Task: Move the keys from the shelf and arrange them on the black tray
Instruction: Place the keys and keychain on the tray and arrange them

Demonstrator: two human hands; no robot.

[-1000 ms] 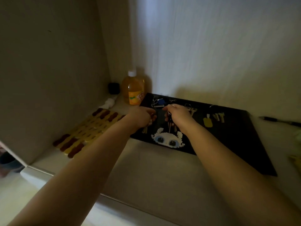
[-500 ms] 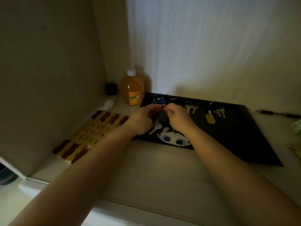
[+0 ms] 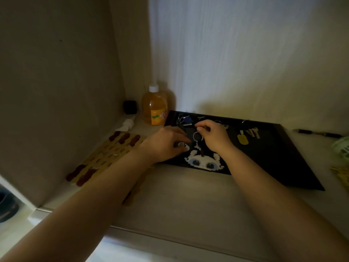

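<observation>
Over the dim tray (image 3: 294,148), our right hand (image 3: 213,137) pinches the key ring (image 3: 197,136) while our left hand (image 3: 164,143) grips its keys (image 3: 182,145), mostly hidden under the fingers.

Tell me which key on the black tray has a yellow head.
The yellow-headed key lying right of the right hand on the black tray. The plain silver keys just beside it have bare metal heads.
</observation>
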